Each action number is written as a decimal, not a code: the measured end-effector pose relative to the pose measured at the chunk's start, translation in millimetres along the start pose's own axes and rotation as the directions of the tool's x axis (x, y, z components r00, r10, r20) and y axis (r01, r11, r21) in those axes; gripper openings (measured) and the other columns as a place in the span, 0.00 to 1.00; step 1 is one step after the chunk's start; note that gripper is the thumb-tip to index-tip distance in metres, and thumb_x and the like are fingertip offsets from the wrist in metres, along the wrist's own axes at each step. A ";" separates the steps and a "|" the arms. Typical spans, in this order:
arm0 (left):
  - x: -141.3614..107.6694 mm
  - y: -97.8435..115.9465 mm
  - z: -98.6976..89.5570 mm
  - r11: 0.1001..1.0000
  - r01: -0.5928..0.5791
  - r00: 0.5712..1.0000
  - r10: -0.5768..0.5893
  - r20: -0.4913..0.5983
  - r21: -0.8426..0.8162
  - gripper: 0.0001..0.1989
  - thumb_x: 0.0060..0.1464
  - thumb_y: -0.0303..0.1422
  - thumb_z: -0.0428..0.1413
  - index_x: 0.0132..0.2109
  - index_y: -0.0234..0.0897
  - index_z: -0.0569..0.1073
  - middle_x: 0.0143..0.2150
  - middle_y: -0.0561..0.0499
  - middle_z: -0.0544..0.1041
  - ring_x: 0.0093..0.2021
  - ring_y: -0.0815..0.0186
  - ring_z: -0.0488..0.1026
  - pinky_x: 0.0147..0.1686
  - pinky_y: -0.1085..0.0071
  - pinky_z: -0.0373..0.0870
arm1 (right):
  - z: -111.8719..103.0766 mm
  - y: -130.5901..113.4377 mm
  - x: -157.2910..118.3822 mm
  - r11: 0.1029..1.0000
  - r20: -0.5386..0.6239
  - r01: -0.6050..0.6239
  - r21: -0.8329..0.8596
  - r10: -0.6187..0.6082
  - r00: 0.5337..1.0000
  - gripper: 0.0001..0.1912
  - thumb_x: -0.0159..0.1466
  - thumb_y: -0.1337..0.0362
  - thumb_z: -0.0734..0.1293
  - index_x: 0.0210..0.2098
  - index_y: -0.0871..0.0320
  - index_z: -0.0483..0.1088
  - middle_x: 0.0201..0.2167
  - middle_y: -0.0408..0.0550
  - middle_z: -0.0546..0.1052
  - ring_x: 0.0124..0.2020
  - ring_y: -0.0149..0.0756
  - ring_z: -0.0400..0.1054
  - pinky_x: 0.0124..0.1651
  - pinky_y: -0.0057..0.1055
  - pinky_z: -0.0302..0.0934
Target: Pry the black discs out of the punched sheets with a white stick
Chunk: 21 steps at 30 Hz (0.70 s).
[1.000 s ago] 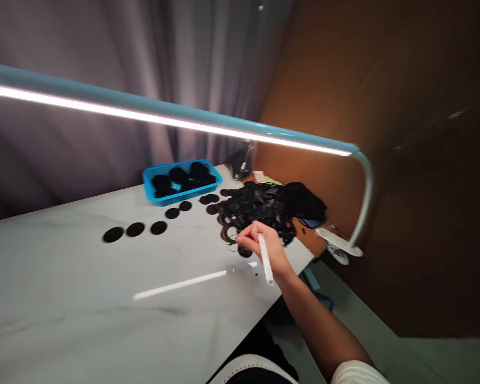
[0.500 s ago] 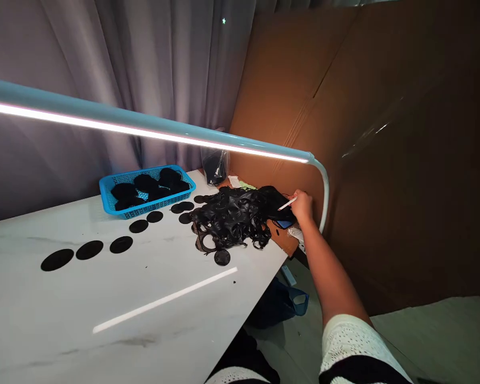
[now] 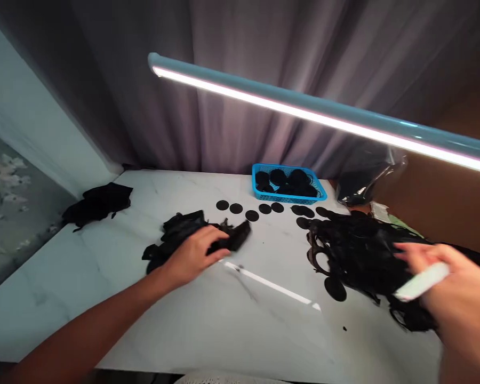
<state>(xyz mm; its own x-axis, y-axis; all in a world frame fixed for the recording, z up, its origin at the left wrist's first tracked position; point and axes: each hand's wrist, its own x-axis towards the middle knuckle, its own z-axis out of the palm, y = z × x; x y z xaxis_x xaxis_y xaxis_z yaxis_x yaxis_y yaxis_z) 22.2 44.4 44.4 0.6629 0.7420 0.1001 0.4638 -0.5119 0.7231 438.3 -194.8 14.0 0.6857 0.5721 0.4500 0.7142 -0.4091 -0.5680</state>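
Head view: left hand (image 3: 194, 255) palm-down at black cloth (image 3: 181, 229).

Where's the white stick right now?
In the head view, the white stick is in the right hand, toward the picture's right edge, with the heap of black material beside it in the picture.

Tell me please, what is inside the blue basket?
Inside the blue basket lie several black pieces, some round. Whatever lies beneath them is covered, so I cannot tell.
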 end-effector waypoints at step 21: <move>31.7 -89.0 -15.8 0.886 -0.121 0.993 0.101 0.069 0.447 0.14 0.62 0.45 0.51 0.46 0.42 0.74 0.50 0.45 0.73 0.51 0.52 0.67 0.51 0.57 0.62 | 103.4 -97.8 -81.1 0.886 0.753 -0.014 0.464 -0.386 0.533 0.12 0.61 0.65 0.66 0.22 0.54 0.62 0.30 0.48 0.73 0.29 0.39 0.65 0.31 0.35 0.59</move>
<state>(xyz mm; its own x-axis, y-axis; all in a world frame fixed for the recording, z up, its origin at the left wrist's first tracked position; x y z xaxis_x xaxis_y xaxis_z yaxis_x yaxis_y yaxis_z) -7.3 120.3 -5.9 0.7450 0.6551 0.1256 0.5935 -0.7370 0.3235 298.2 -127.6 -38.2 -0.0163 0.9981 -0.0602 0.5575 -0.0409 -0.8291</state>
